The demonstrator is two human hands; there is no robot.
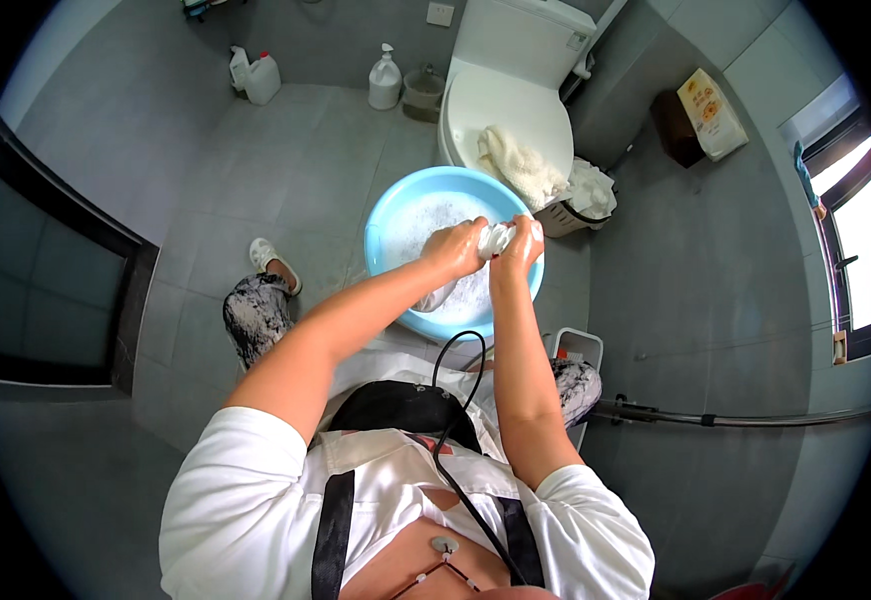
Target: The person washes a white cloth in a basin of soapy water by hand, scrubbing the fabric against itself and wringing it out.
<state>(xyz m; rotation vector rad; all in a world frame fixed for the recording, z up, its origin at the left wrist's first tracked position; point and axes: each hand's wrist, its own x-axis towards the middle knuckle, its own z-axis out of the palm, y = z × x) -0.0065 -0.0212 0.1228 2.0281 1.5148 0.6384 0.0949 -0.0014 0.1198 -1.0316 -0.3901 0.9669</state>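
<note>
A twisted white cloth, creased and wet-looking, shows a slick sheen over a round light-blue basin of smooth, glossy plastic. Beyond it, a crumpled cream towel of rough, fluffy fabric lies on a white toilet with a smooth, shiny finish. Matt grey floor tiles spread around; at far left stands a smooth white plastic jug, at right a polished metal rail.

Daylight glared white through the window at right. Shadows lay soft, and the dark panel at left looked dimmer. Fisheye curvature bent straight edges toward a black rim; the middle was fairly sharp.
</note>
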